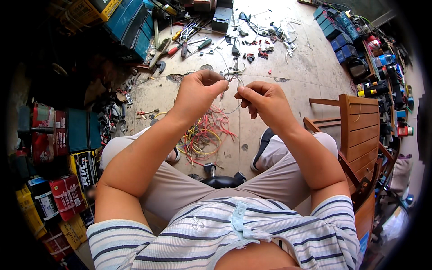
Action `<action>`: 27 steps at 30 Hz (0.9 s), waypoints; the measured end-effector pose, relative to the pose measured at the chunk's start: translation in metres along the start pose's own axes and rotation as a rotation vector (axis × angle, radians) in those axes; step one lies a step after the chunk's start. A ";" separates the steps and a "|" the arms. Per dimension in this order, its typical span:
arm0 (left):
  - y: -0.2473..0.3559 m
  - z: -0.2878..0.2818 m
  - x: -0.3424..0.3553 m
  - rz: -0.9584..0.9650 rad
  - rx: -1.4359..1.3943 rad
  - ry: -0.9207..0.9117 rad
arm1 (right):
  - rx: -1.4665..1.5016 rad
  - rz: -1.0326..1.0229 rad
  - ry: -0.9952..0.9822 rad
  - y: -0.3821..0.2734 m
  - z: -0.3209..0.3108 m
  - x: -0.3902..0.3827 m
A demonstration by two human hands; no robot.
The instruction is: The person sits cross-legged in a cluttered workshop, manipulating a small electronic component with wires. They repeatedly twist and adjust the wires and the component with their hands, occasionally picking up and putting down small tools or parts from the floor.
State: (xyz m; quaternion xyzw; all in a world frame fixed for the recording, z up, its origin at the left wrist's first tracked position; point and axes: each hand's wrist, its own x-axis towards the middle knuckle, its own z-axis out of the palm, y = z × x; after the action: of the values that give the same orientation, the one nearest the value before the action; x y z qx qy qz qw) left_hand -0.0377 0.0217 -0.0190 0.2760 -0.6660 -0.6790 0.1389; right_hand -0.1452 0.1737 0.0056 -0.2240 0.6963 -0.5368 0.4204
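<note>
Both hands are raised in front of me over the floor, close together. Thumb and fingers of my left hand [201, 90] are pinched on a thin grey wire [231, 76] that bends into loose loops between the hands. A short way to its right, my right hand [264, 100] pinches the same tangle of wire between thumb and forefinger, its other fingers curled. The wire's ends are too fine to make out. Below the hands, a heap of red and yellow wires [209, 135] lies on the floor between my feet.
Screwdrivers [200, 46], a brush [161, 50] and small black and red parts [261, 53] lie ahead on the floor. Boxes [66, 193] and batteries are stacked at left. A wooden slatted chair [362, 128] stands close at right, before crowded shelves [382, 72].
</note>
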 end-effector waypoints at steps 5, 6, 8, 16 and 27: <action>0.000 0.001 -0.002 0.027 0.065 0.002 | 0.073 0.033 0.006 0.002 0.001 0.002; 0.001 0.002 -0.004 0.028 0.090 -0.001 | 0.077 0.039 -0.001 0.003 0.002 0.002; -0.002 0.004 -0.005 0.138 0.189 -0.003 | 0.095 0.048 -0.018 0.004 0.003 0.003; 0.001 0.010 -0.015 0.300 0.336 -0.028 | -0.105 -0.089 0.058 0.003 -0.006 0.011; 0.006 0.006 -0.018 0.414 0.526 -0.111 | 0.286 0.108 -0.123 0.009 -0.017 0.019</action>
State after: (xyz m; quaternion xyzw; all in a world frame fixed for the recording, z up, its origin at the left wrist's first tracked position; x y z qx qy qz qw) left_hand -0.0276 0.0368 -0.0103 0.1236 -0.8667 -0.4555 0.1615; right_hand -0.1689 0.1716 -0.0080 -0.1564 0.5968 -0.5923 0.5182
